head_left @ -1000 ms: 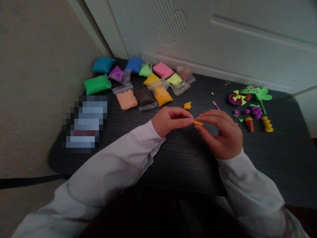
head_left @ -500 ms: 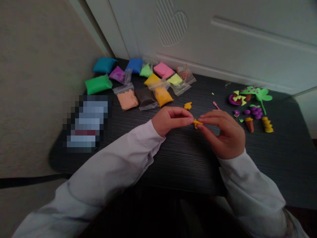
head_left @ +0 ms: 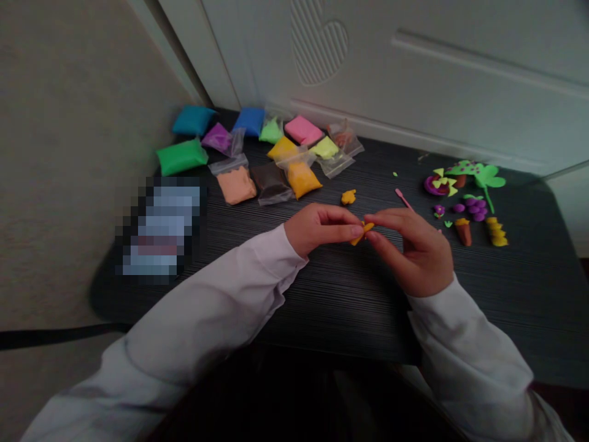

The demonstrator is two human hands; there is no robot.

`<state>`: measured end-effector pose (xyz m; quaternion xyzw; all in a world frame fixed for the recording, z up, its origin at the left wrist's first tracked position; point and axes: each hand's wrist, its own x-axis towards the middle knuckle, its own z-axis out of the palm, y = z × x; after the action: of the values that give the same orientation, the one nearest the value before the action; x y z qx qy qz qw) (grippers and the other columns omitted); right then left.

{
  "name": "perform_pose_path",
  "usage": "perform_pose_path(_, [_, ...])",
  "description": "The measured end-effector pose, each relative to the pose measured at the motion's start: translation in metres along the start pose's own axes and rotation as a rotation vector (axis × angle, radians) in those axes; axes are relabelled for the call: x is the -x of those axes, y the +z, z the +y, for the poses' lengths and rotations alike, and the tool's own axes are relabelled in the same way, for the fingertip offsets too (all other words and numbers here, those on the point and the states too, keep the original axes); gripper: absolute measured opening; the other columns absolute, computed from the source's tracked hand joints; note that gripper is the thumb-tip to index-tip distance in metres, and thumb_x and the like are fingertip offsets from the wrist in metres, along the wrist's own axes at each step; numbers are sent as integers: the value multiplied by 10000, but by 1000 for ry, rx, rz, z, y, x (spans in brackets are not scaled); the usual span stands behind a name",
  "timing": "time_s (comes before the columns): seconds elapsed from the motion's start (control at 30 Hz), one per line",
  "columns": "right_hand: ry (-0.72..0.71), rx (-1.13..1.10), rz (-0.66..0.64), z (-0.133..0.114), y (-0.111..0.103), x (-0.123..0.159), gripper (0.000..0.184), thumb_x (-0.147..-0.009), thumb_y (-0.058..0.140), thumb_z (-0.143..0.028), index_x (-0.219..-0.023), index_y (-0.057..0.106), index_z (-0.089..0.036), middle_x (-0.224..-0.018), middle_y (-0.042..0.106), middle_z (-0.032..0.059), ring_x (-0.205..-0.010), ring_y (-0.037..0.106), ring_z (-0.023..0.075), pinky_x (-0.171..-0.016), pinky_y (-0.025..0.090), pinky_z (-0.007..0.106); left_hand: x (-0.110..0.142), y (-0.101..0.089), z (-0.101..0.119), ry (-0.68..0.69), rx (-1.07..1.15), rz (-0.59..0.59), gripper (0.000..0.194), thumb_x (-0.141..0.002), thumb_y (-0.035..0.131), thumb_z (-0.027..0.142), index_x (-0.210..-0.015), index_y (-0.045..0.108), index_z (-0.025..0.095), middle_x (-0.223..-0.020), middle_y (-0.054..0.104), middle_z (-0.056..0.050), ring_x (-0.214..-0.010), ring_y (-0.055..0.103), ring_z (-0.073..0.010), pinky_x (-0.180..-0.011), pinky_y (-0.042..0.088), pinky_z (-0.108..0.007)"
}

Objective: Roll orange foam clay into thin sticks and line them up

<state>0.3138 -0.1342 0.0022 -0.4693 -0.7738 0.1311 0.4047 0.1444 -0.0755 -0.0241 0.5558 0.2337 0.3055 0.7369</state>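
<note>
Between the fingertips of both hands is a small piece of orange-yellow modelling clay (head_left: 367, 228). My left hand (head_left: 322, 228) pinches it from the left with thumb and forefinger. From the right, my right hand (head_left: 416, 248) has its thumb and fingers closed round the other side; its fingertips hide part of the shape. Just beyond my left hand lies a loose orange-yellow clay lump (head_left: 348, 197) on the dark table. A pink modelling tool (head_left: 403, 197) rests behind my right hand, partly covered by it.
Bags of coloured clay, such as an orange bag (head_left: 304, 180) and a green bag (head_left: 183, 157), line the back left. A blurred-out phone (head_left: 161, 230) lies at left. Finished clay pieces stand right: purple grapes (head_left: 476, 207), a brown cone (head_left: 464, 232), a yellow stack (head_left: 497, 232). A white panel (head_left: 414, 92) rises behind.
The clay piece has turned between my fingertips and now looks more bunched, with a part pointing down left. Both hands have shifted slightly; the fingers are closer together.
</note>
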Motion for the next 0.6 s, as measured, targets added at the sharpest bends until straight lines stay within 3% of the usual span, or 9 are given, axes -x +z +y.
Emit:
perform_pose_path(0.2, [4, -21, -6, 0, 2, 0, 294, -738, 581, -165, -1015, 588, -263, -899, 643, 21, -836, 592, 160, -760, 482, 341, -1, 1, -3, -17, 20, 11, 184, -665, 653, 302, -750, 664, 139, -653, 625, -11, -606, 541, -92, -597, 420, -250])
perform_pose_path(0.6, [-2, 24, -64, -2, 3, 1, 319, -771, 529, -180, -1088, 560, -202, -984, 608, 70, -909, 570, 168, -793, 477, 339, -1, 5, 2, -122, 230, 54, 138, -636, 672, 215, -720, 633, 113, -622, 604, 11, -600, 533, -69, -595, 373, -225])
